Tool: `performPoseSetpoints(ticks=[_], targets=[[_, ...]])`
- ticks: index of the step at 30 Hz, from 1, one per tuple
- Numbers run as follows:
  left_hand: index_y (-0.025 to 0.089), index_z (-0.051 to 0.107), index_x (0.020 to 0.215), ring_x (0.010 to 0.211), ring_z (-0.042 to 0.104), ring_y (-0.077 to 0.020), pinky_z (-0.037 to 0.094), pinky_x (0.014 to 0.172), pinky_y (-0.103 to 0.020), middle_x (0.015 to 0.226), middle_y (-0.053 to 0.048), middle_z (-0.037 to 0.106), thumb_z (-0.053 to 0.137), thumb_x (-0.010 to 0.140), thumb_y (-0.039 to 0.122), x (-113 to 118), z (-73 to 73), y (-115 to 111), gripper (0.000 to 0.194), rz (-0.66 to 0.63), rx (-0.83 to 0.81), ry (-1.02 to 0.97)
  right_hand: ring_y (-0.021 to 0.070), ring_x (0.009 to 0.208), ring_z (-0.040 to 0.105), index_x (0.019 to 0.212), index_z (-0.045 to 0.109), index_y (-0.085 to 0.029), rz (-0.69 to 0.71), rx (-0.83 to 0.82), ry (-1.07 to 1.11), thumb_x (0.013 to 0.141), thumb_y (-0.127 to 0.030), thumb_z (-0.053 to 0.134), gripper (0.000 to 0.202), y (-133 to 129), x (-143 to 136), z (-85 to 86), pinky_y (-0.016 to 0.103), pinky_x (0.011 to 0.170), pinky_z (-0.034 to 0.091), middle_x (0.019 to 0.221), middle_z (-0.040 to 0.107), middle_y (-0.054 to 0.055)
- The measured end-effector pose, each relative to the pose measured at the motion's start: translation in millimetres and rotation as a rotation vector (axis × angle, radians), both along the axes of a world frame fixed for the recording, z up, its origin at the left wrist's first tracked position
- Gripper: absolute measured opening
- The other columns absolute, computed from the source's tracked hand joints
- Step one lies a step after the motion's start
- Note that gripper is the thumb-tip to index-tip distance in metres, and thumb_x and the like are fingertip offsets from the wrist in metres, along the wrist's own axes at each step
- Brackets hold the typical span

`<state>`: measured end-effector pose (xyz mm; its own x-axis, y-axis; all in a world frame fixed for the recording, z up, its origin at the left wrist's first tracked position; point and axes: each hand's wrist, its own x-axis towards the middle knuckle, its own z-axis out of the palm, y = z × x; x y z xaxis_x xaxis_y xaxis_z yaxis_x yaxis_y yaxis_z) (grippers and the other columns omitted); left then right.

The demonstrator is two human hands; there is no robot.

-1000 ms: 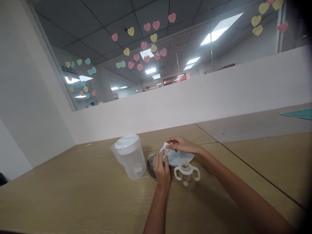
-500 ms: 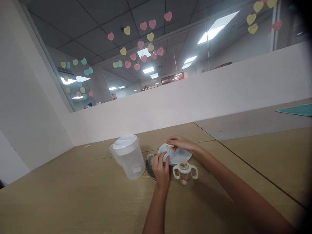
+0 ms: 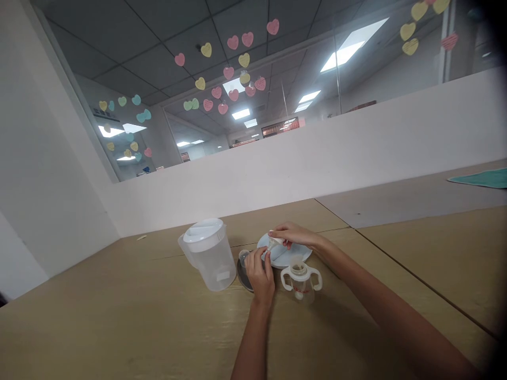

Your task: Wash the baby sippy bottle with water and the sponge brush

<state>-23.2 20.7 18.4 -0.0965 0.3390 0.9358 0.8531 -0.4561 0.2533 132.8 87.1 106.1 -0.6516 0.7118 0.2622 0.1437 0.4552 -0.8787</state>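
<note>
My right hand (image 3: 291,234) is closed on a baby bottle nipple (image 3: 274,242) with a white collar, above a pale blue plate (image 3: 287,257). The nipple points down and to the left. My left hand (image 3: 260,273) is closed at the nipple's tip, thumb and forefinger together; whether they grip it is too small to tell. A clear baby bottle (image 3: 301,285) with two white handles stands upright, its top uncovered, just right of my left hand. Beside the left fingers a small clear cap (image 3: 244,257) rests on a dark round dish (image 3: 244,277), which the hand partly hides.
A translucent pitcher (image 3: 217,264) with a white lid stands left of the dark dish. Behind the wooden table (image 3: 119,306) rises a white wall (image 3: 253,177) below a window with heart-shaped notes. A teal cloth (image 3: 485,178) lies at the far right.
The nipple in my right hand has tilted from pointing nearly straight down to pointing down-left. My left fingertips have drawn together at its tip.
</note>
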Motion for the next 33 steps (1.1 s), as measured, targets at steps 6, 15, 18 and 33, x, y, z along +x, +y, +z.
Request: performPoseSetpoints(ticks=[6, 15, 18, 33], targets=[[0.018, 0.058, 0.100, 0.091, 0.056, -0.0175, 0.041, 0.084, -0.033, 0.096, -0.007, 0.063, 0.042, 0.091, 0.026, 0.2, -0.4, 0.5, 0.020, -0.026, -0.033, -0.018, 0.0066, 0.046, 0.034, 0.063, 0.050, -0.015, 0.038, 0.050, -0.090, 0.074, -0.064, 0.051, 0.049, -3.2, 7.3, 5.6, 0.020, 0.045, 0.029, 0.052, 0.038, -0.006], [0.016, 0.054, 0.101, 0.085, 0.054, -0.0181, 0.041, 0.079, -0.032, 0.092, -0.006, 0.059, 0.052, 0.085, 0.032, -2.2, 0.0, 1.1, 0.023, -0.026, -0.072, 0.010, 0.0102, 0.046, 0.051, 0.087, 0.054, -0.016, -0.050, -0.076, -0.171, 0.077, -0.049, 0.053, 0.035, -3.2, -2.0, 0.3, 0.021, 0.046, 0.041, 0.056, 0.053, -0.004], [0.017, 0.054, 0.096, 0.084, 0.054, -0.0181, 0.041, 0.078, -0.032, 0.089, -0.005, 0.058, 0.053, 0.085, 0.034, -1.7, -2.0, 3.9, 0.021, -0.003, -0.074, 0.004, 0.0108, 0.044, 0.052, 0.091, 0.055, -0.017, -0.019, -0.060, -0.206, 0.078, -0.046, 0.052, 0.032, -1.4, -4.3, -2.5, 0.022, 0.045, 0.042, 0.056, 0.053, -0.004], [0.018, 0.056, 0.096, 0.083, 0.056, -0.0169, 0.042, 0.079, -0.032, 0.089, -0.005, 0.061, 0.047, 0.089, 0.031, -2.1, -3.3, 4.7, 0.018, -0.043, -0.070, 0.006, 0.0120, 0.044, 0.052, 0.082, 0.054, -0.017, -0.025, -0.026, -0.219, 0.078, -0.044, 0.051, 0.028, -4.3, -1.2, 4.0, 0.024, 0.044, 0.042, 0.055, 0.051, -0.005]])
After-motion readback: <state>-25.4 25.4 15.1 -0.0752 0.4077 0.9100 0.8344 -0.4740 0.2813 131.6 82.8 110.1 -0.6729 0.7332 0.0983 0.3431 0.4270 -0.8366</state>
